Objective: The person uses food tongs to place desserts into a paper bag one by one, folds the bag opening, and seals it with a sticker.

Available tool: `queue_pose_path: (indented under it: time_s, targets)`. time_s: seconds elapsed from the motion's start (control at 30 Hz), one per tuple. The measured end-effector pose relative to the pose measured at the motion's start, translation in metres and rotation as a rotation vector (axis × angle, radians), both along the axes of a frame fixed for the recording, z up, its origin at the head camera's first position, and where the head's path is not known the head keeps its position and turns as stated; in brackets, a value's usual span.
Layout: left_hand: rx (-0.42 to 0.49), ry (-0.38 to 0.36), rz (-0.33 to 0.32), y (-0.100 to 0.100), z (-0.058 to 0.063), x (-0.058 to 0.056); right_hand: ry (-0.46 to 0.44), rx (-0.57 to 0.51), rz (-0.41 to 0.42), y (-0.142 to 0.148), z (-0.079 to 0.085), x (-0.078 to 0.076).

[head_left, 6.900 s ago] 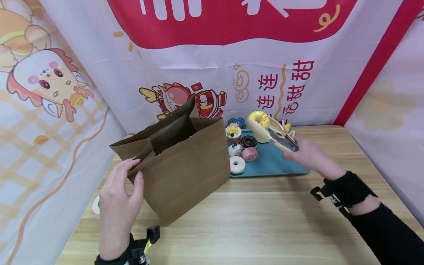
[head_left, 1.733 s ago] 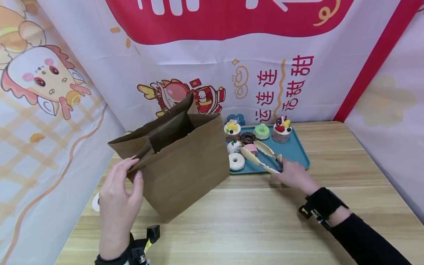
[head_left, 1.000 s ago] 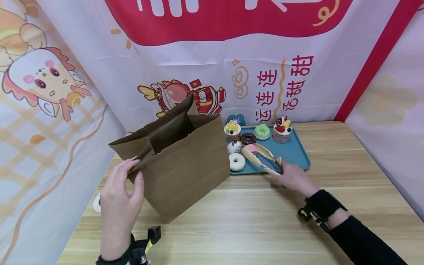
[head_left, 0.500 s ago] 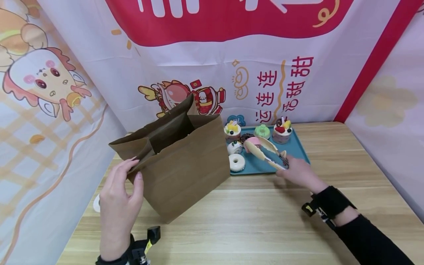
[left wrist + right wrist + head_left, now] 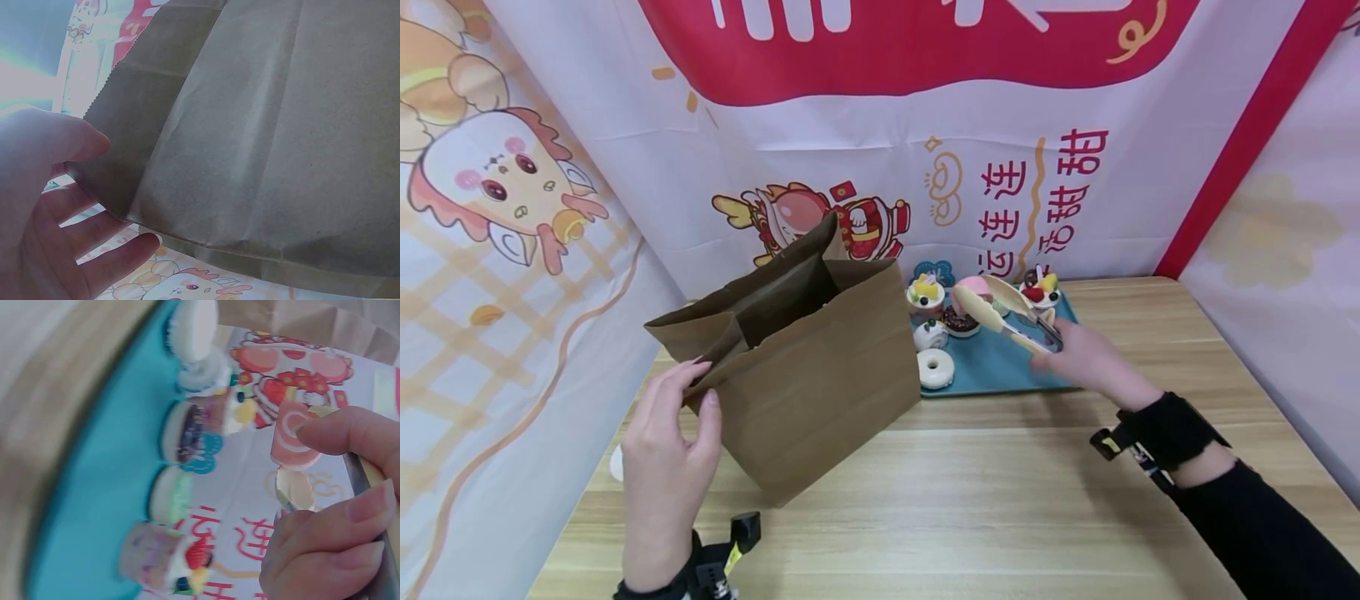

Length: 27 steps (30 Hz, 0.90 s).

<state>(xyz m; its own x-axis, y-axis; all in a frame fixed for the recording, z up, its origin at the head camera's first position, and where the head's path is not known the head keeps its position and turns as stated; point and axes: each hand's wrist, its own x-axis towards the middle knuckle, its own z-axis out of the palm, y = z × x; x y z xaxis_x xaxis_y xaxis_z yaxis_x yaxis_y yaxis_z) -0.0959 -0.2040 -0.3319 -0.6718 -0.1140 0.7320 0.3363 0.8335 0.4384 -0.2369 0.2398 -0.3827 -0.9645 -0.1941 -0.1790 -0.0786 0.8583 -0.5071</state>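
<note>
Banner [image 5: 850, 75] behind, pink roll [image 5: 287, 442] hovers beyond right hand [image 5: 1086, 358].

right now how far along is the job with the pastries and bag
Looks done: the paper bag stands open, held by the left hand; its contents are hidden. In hand: the pink roll, held in tongs by the right hand. Apparently left: white donut, cream-topped pastry, chocolate donut, green pastry and two fruit cups, all on the tray.

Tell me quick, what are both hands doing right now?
Left hand: holding the brown paper bag by a top corner.
Right hand: holding tongs, with a pink roll between their tips.
</note>
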Motion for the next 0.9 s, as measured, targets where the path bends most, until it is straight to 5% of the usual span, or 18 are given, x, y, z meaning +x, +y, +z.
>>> queue_pose_path:
  time_s: [0.37,0.9]
  targets:
    - [0.006,0.025,-0.013,0.002,0.0,0.003,0.055,-0.034,0.012,-0.018,0.049,0.003]
    - [-0.004,0.042,-0.019,0.005,0.0,0.004,0.113,-0.075,0.06,-0.038,0.097,0.004]
